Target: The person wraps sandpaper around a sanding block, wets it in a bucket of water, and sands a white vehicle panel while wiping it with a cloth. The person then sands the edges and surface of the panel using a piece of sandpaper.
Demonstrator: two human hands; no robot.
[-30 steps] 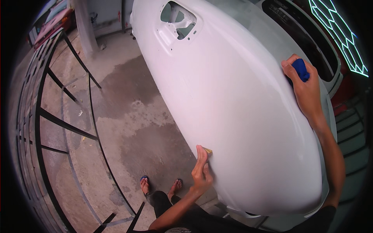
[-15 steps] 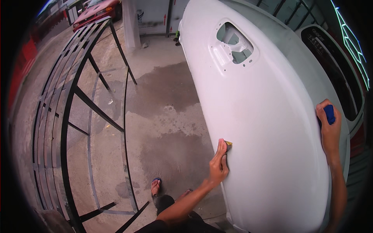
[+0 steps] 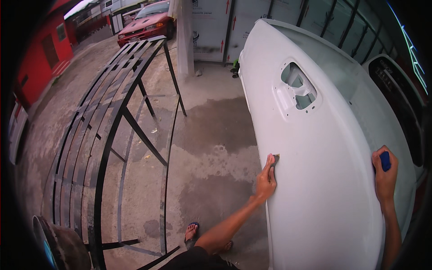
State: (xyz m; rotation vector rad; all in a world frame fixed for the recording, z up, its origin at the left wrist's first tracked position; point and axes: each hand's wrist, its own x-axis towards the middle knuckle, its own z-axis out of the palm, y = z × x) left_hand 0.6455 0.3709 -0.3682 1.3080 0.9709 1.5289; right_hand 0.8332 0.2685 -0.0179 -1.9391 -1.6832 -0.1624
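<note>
A long white vehicle body panel (image 3: 310,180) runs up the right side, with a cutout (image 3: 299,85) near its far end. My left hand (image 3: 265,182) rests at the panel's left edge, its fingers pressed together on a small folded piece of sandpaper (image 3: 276,158), dark with a yellowish edge. It lies against the white surface. Over the panel's right edge, my right hand (image 3: 387,180) is closed around a blue wad (image 3: 385,161); whether it is cloth or sponge I cannot make out.
A black metal slatted rack (image 3: 119,103) stands on the left, legs reaching toward my feet. Wet patches darken the concrete floor (image 3: 216,180). A red car (image 3: 146,22) is parked beyond the rack. A round object (image 3: 60,243) sits at the lower left.
My view has tilted up and turned left, so more of the yard and back wall shows. My left hand sits slightly farther up the panel's edge with the sandpaper. Both hands keep their holds.
</note>
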